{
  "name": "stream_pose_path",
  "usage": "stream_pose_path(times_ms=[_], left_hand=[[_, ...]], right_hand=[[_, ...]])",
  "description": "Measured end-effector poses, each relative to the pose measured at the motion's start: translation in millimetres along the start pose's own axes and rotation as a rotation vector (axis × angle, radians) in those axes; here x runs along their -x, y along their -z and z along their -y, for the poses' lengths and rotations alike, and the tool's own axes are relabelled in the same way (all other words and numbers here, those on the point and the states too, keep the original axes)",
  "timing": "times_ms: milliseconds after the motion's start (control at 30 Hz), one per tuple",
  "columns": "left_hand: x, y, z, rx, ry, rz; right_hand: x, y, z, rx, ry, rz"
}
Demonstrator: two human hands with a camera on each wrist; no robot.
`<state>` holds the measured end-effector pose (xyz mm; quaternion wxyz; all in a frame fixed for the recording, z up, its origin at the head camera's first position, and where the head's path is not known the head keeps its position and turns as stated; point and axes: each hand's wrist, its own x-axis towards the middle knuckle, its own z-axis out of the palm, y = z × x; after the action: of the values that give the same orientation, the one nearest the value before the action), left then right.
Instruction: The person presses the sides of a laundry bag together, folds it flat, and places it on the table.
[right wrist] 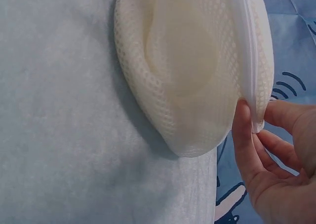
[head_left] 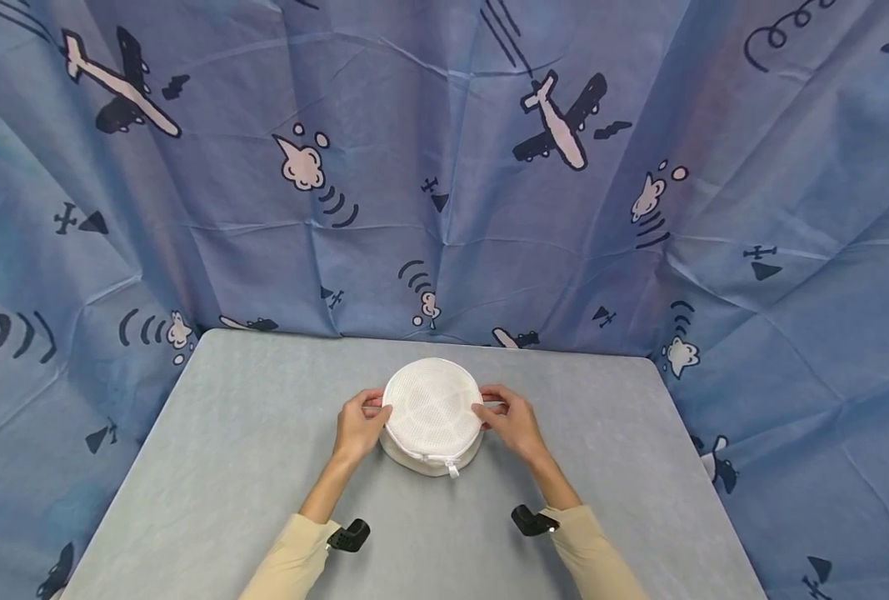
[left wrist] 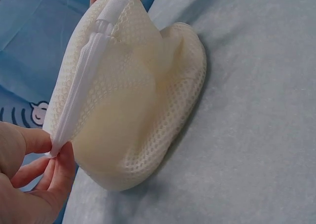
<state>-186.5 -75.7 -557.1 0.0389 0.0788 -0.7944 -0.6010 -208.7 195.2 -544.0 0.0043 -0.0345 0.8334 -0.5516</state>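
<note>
A round white mesh laundry bag [head_left: 431,407] stands on the grey table, its zip running round the upper rim. The zip's white pull tab [head_left: 452,469] hangs at the front. My left hand [head_left: 362,423] pinches the rim at the left side, thumb on top and fingers beneath; the left wrist view shows this hand [left wrist: 37,172] at the zip edge. On the opposite side my right hand [head_left: 512,419] pinches the rim likewise, and the right wrist view shows its fingers [right wrist: 244,135] at the zip band. The mesh sides sag in folds below the rim. Whatever is inside cannot be made out.
The grey table [head_left: 264,442] spreads out around the bag. Behind it and at both sides hangs a blue curtain [head_left: 384,208] printed with planes. A black wrist camera [head_left: 349,536] sits on the left sleeve, another black camera [head_left: 534,521] on the right.
</note>
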Motion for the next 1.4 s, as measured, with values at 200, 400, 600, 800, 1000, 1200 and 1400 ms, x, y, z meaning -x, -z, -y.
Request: stream_pose_path(times_ms=[200,400,600,800,1000,1200,1400], left_hand=[[0.2,-2.3,5.2,-0.014,-0.002,-0.002],[-1.3,-5.5,10.0,-0.024,-0.024,-0.006],[-2.3,-8.7,13.5,-0.029,-0.045,-0.007],[-1.6,-9.5,16.0,-0.037,-0.039,-0.011],[-2.3,-13.1,19.2,-0.062,-0.052,-0.040],[-3.4,-17.0,21.5,-0.070,-0.059,-0.063],[-4.0,-20.1,23.0,-0.076,-0.046,-0.074]], right_hand=[[-0.3,-4,-6,0.020,-0.003,-0.007],[-2.2,-6,-12,0.008,-0.014,-0.006],[-2.8,-7,-17,0.017,-0.038,-0.010],[-1.4,-9,-20,0.042,-0.038,-0.010],[-2.0,-11,-22,0.042,-0.039,-0.016],[-2.9,-12,-27,0.038,-0.023,-0.022],[-2.7,-14,-32,0.040,-0.019,-0.023]])
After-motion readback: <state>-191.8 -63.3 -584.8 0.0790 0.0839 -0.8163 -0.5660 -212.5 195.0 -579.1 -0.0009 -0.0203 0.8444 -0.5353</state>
